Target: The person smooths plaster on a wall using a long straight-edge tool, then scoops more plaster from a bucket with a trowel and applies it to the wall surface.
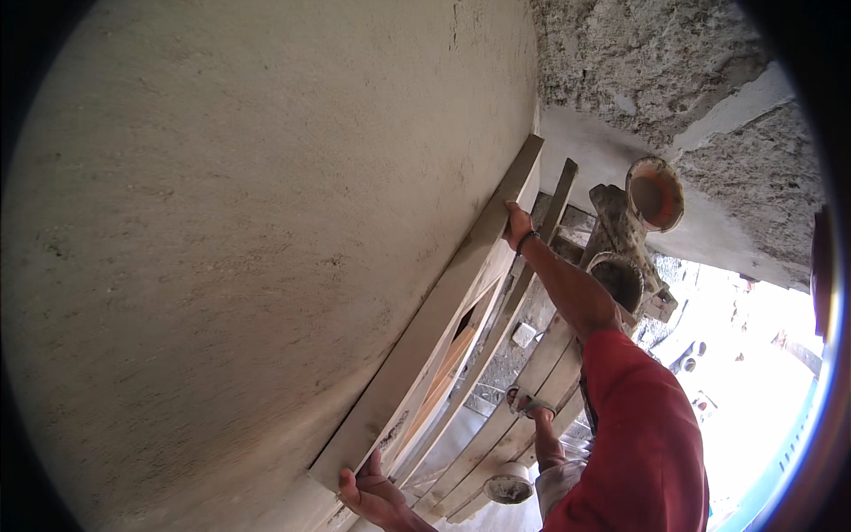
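Note:
A long straight plasterer's straightedge [425, 328] runs diagonally along the plastered wall [239, 230], its far end close to the corner. My right hand [518, 225] grips it near that far end, the arm in a red sleeve stretched out. At the near end, my left hand [377, 498] holds the straightedge, thumb on one side and fingers round the edge. One long edge appears to rest against the wall's damp-looking surface; whether it touches along its whole length I cannot tell.
Below are scaffold planks [541, 368] with my sandalled foot [529, 403] on them. A bucket [654, 195] and a second bucket [618, 278] stand at the far end, another container [509, 485] nearer. Rough wall [656, 62] rises beyond the corner; bright open ground lies right.

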### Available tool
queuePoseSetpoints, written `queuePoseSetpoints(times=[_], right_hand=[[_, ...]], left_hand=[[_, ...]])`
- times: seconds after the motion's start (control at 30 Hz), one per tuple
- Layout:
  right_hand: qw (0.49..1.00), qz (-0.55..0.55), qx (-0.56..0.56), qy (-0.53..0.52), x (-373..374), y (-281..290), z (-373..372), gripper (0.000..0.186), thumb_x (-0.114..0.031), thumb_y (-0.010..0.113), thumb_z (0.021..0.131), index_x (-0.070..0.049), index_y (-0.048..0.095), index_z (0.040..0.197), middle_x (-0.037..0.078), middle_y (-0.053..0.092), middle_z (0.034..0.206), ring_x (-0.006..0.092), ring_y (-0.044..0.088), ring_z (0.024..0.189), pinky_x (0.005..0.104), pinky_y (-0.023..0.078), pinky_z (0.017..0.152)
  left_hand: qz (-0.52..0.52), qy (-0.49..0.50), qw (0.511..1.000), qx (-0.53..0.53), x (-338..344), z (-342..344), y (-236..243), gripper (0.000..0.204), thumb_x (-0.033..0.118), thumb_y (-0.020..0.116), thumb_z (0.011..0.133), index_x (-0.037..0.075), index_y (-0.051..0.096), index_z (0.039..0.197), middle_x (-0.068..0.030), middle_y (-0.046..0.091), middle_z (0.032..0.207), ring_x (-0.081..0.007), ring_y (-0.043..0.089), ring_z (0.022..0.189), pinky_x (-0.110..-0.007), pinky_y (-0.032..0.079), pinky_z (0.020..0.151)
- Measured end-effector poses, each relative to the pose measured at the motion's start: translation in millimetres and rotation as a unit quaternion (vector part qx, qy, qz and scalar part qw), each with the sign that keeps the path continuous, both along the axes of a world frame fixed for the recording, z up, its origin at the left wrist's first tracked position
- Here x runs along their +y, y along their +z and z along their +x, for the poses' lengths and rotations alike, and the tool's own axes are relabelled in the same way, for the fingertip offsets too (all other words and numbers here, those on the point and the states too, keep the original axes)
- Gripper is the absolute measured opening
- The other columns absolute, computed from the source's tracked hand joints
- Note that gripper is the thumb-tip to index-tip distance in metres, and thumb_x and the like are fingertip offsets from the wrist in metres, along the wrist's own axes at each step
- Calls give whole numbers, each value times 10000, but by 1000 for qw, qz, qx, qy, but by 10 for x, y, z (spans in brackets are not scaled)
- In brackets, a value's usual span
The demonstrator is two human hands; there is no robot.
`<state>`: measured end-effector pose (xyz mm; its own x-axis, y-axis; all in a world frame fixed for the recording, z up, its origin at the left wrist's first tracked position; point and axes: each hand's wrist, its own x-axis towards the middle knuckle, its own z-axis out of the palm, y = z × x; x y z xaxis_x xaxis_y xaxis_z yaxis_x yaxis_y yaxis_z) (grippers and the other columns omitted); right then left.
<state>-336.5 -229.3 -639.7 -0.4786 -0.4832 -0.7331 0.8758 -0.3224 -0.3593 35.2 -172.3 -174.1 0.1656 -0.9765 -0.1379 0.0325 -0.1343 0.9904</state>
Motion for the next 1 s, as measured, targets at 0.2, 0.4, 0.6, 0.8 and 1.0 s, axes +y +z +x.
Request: queuePoseSetpoints(times=[0.2, 0.4, 0.6, 0.8, 1.0], right_hand=[[1000, -24, 14, -10, -88, 287, -332, 431, -365, 558, 823, -21, 560, 1083, 143, 645, 999, 279, 661, 838, 425, 556, 699], [998, 60, 20, 20, -78, 688, -419, 388, -337, 537, 849, -27, 565, 1079, 133, 646, 1022, 265, 657, 880, 422, 555, 747], [998, 44, 36, -17, -88, 1127, -602, 389, -345, 575, 801, -17, 587, 1011, 134, 651, 948, 265, 656, 802, 420, 543, 667], [994, 81, 78, 17, -54, 1711, -606, 363, -358, 582, 800, -34, 607, 962, 113, 647, 923, 238, 644, 807, 399, 517, 633], [991, 50, 119, 39, -60, 2259, -532, 341, -347, 533, 863, -31, 583, 980, 97, 651, 859, 227, 660, 706, 358, 558, 585]], left_hand=[[29, 2, 998, 49, -30, 128, -19, 622, 297, 647, 803, 66, 396, 1323, -136, 548, 1224, -281, 587, 1047, -386, 504, 862], [18, 17, 998, 64, -17, 151, -1, 610, 310, 643, 810, 82, 399, 1321, -128, 539, 1232, -284, 595, 1044, -390, 542, 797], [-11, -5, 997, 78, -71, 205, 300, 598, 312, 641, 810, 36, 414, 1289, -147, 526, 1250, -302, 605, 1023, -399, 567, 776], [-40, -20, 993, 106, -64, 319, 635, 567, 304, 635, 812, 18, 434, 1257, -165, 528, 1242, -313, 595, 1044, -424, 557, 829], [-133, 44, 947, -288, 79, 492, 1193, 486, 285, 698, 793, -85, 569, 1082, -194, 624, 1075, -335, 602, 978, -449, 503, 837]])
